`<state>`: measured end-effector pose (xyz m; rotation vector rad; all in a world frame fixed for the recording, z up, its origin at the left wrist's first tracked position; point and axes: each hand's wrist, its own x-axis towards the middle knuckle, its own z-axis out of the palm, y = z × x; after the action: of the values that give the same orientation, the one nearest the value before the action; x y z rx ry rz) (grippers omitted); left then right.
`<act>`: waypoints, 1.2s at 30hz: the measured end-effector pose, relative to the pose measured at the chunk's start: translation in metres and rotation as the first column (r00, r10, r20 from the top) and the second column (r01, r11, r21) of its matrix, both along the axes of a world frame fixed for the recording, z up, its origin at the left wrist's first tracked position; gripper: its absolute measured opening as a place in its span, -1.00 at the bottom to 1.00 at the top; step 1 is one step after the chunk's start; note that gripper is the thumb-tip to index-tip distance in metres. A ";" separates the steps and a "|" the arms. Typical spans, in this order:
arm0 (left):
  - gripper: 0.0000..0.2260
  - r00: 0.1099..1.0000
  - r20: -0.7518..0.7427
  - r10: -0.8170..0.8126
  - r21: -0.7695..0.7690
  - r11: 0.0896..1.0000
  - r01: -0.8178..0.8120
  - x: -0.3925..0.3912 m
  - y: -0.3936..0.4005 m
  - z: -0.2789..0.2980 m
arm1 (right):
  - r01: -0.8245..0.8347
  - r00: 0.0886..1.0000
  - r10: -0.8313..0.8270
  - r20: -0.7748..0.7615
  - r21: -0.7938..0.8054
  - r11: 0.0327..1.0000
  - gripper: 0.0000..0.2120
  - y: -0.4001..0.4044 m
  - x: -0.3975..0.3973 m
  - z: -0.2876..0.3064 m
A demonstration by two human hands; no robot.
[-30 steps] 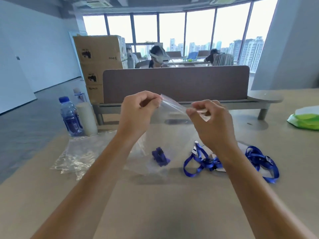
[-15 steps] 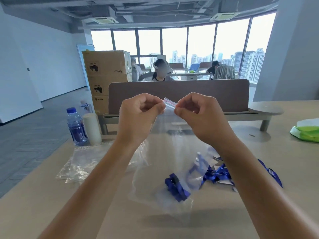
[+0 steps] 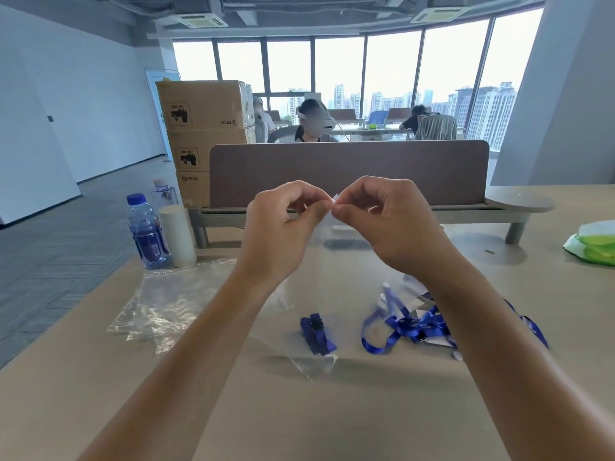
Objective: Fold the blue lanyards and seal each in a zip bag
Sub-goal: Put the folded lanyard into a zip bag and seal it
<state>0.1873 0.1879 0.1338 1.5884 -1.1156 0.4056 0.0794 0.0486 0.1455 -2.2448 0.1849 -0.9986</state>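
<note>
A clear zip bag (image 3: 336, 277) hangs above the table, held up by its top edge. My left hand (image 3: 283, 224) and my right hand (image 3: 392, 224) pinch that zip edge close together, fingertips almost touching. A folded blue lanyard (image 3: 316, 332) lies at the bottom of the bag. Loose blue lanyards (image 3: 406, 327) lie tangled on the table to the right, partly hidden by my right forearm.
A pile of empty clear bags (image 3: 166, 304) lies at the left. A blue water bottle (image 3: 146, 231) and a white cylinder (image 3: 178, 236) stand behind them. A green pack (image 3: 592, 242) sits far right. A brown desk divider (image 3: 349, 171) crosses the back.
My two hands have come together along the bag's top edge, from wide apart to nearly touching. The bag with the folded lanyard now hangs higher off the table.
</note>
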 end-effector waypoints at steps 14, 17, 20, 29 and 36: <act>-0.92 0.999 -0.038 -0.023 0.050 0.998 0.025 0.004 -0.009 -0.016 | 0.021 0.999 -0.023 -0.046 -0.050 0.999 -0.93 -0.006 0.003 -0.012; -0.92 1.000 0.005 0.003 0.054 0.999 -0.004 0.008 -0.009 -0.019 | 0.046 0.997 -0.048 -0.055 -0.045 0.998 -0.93 -0.008 0.002 -0.014; -0.92 1.000 0.003 0.012 0.040 0.999 -0.012 0.012 -0.007 -0.020 | 0.064 0.995 -0.064 -0.075 -0.009 0.998 -0.91 -0.012 -0.002 -0.017; -0.90 0.995 -0.096 -0.032 0.063 0.997 0.038 0.008 -0.013 -0.026 | 0.058 0.996 -0.056 -0.069 0.025 0.998 -0.86 -0.011 -0.007 -0.027; -0.89 0.998 -0.031 0.052 0.014 0.999 -0.052 0.003 -0.020 -0.033 | 0.172 0.984 -0.168 -0.058 0.070 0.983 -0.88 -0.013 -0.008 -0.034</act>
<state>0.1899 0.1684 0.1005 1.6330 -1.0568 0.4071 0.0715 0.0355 0.1110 -2.2164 0.4362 -1.0045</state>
